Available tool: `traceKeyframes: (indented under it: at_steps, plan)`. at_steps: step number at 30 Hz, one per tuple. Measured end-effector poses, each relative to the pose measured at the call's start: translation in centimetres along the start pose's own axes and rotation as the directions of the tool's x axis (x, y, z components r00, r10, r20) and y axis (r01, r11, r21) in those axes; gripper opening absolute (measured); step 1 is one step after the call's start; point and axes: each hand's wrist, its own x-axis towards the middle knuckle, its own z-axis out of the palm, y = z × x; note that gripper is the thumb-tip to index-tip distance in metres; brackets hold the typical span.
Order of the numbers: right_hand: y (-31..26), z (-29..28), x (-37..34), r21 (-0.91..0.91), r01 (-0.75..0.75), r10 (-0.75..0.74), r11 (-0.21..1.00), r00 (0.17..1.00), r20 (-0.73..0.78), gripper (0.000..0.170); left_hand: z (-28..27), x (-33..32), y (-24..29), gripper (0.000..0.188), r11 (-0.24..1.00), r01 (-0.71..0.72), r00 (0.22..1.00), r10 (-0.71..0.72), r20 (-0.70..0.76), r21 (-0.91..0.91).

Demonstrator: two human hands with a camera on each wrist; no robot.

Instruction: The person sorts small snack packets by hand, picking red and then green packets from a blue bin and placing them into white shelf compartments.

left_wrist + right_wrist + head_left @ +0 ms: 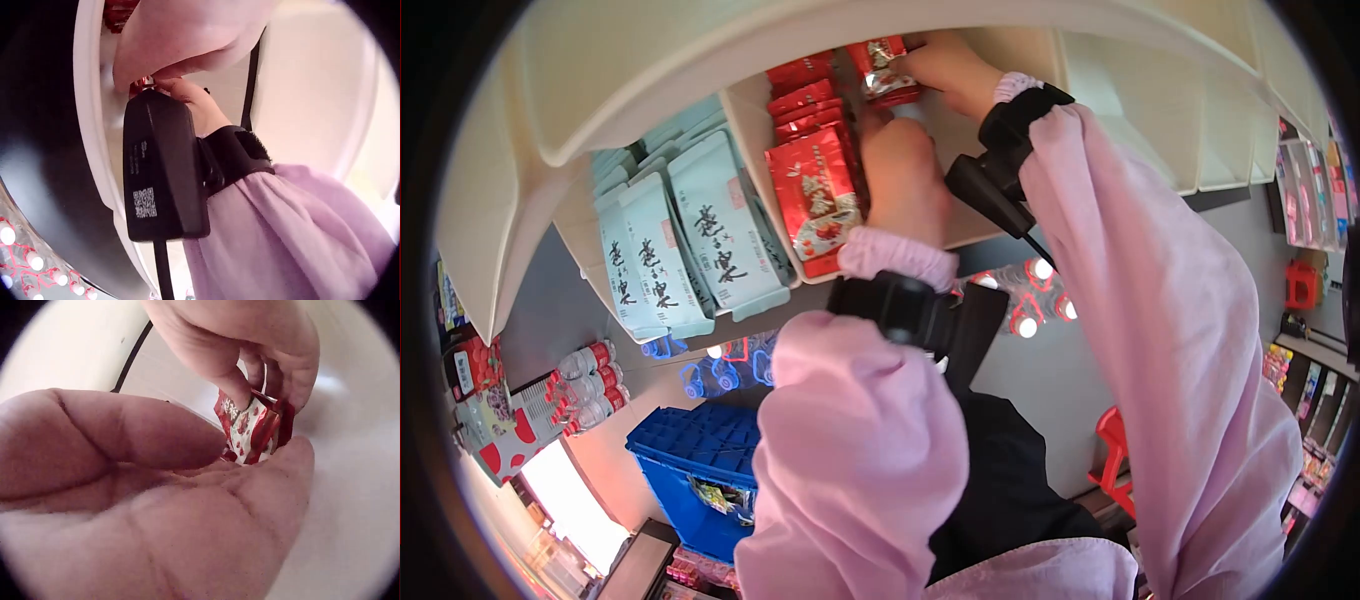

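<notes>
Both hands reach into a cream bin (pixel 990 190) and hold a small glossy red packet (pixel 880 65) with white printing. In the right wrist view, my left hand (pixel 250 337) pinches the packet from above, thumb in front and fingers behind. My right hand (pixel 950 70) has its thumb and fingertips around the packet's near end, seen close up in the right wrist view. Beside my left hand, a row of red packets (pixel 815 190) stands upright in the same bin. The left fingertips are hidden in the head view.
Pale blue pouches (pixel 725 230) with black lettering fill the compartment to the left, behind a divider. A cream shelf edge (pixel 700 80) arches over the bins. Below are a blue crate (pixel 690 480), bottles with red caps and bands (pixel 590 385), and a red stool (pixel 1112 450).
</notes>
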Motion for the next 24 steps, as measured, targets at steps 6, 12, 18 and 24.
traceKeyframes:
  at_steps: [6, 12, 18, 24]
  plan:
    - [-2.4, -0.7, -0.5, 0.362, -0.062, 0.03, 0.93, 0.995, 0.093, 0.031, 0.7, 3.6, 2.6, 0.024, 0.627, 0.322, 0.848, -0.524, -0.079, -0.709]
    - [-2.4, -0.8, 0.2, 0.488, -0.115, 0.079, 0.865, 0.992, 0.094, 0.031, 0.9, 3.4, 4.5, 0.024, 0.631, 0.274, 0.836, -0.53, -0.145, -0.725]
    - [-2.8, -1.3, 0.3, 0.537, -0.12, 0.092, 0.835, 0.993, 0.08, 0.032, 1.7, 3.5, 6.1, 0.024, 0.642, 0.184, 0.84, -0.496, -0.221, -0.744]
    - [-4.4, -2.8, -1.9, 0.524, -0.13, 0.093, 0.842, 0.991, 0.098, 0.032, 3.3, 3.1, 8.9, 0.025, 0.64, -0.006, 0.822, -0.434, -0.369, -0.768]
